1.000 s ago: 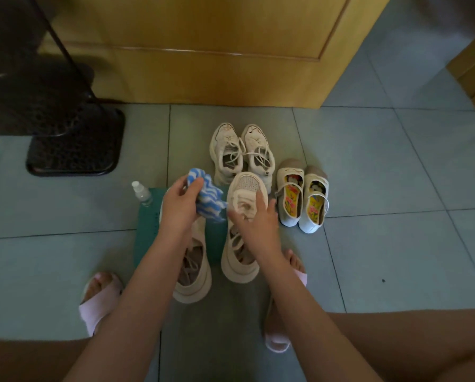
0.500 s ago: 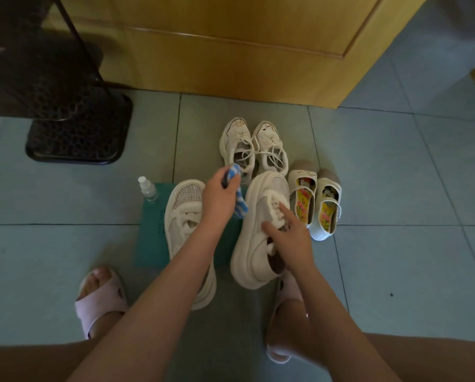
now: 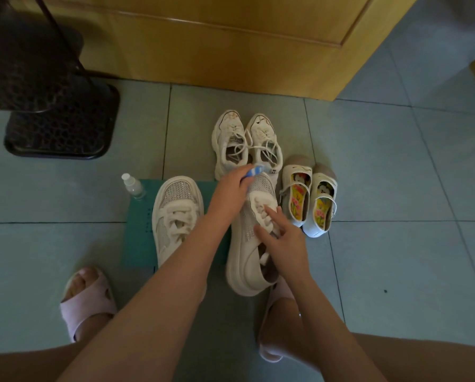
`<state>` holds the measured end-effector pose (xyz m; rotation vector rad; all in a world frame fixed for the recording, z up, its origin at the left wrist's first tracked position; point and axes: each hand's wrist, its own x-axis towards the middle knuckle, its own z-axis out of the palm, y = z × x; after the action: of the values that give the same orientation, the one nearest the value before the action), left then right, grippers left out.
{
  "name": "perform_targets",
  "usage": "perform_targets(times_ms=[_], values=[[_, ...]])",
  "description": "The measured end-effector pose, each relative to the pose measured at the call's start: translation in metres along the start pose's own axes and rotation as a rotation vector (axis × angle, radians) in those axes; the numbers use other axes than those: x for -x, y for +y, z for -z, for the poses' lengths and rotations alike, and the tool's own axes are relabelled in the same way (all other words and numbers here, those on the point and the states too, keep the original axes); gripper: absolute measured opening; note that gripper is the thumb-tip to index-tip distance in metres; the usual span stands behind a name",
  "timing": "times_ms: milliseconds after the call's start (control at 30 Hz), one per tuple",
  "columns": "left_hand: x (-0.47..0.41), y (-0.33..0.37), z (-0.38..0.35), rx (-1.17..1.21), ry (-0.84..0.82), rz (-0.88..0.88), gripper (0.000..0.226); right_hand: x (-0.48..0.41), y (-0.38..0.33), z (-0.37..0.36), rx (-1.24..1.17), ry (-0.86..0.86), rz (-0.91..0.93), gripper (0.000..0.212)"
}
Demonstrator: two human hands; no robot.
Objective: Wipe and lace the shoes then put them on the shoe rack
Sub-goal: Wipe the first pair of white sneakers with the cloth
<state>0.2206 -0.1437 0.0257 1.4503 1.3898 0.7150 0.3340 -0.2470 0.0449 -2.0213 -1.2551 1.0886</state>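
Two chunky cream sneakers lie on the floor in front of me. The right sneaker point(image 3: 244, 260) is tipped onto its side. My left hand point(image 3: 230, 194) grips a blue-and-white striped cloth point(image 3: 254, 170) and presses it on this sneaker's toe. My right hand point(image 3: 281, 235) holds the same sneaker at its laces and tongue, fingers spread over them. The left sneaker point(image 3: 175, 213) stands upright on a teal mat point(image 3: 137, 238), laces loose.
A pair of white laced sneakers point(image 3: 246, 144) and a pair of small strap shoes point(image 3: 309, 197) sit beyond. A small spray bottle point(image 3: 133, 186) stands at the mat's corner. The black shoe rack base point(image 3: 60, 122) is far left, a wooden door point(image 3: 230, 42) behind. My pink slippers flank the mat.
My left hand carried the cloth from between the sneakers up to the right sneaker's toe. The right sneaker has tipped onto its side under my right hand. The view shifted closer.
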Motion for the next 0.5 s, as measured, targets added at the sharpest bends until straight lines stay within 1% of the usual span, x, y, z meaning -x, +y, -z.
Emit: perform_targets(times_ms=[133,233,333,500], values=[[0.031,0.0,-0.004,0.045,0.066,0.112,0.036,0.001,0.0,-0.001,-0.07,0.036,-0.002,0.048],[0.059,-0.002,-0.014,0.119,0.069,0.121,0.036,-0.001,-0.001,0.002,-0.13,0.076,-0.034,0.045],[0.081,-0.001,-0.022,0.119,0.086,0.144,0.036,-0.003,-0.001,0.006,-0.185,0.1,-0.081,0.045],[0.115,-0.006,-0.016,0.117,0.067,0.184,0.034,-0.004,-0.005,0.006,-0.135,0.075,-0.071,0.046]])
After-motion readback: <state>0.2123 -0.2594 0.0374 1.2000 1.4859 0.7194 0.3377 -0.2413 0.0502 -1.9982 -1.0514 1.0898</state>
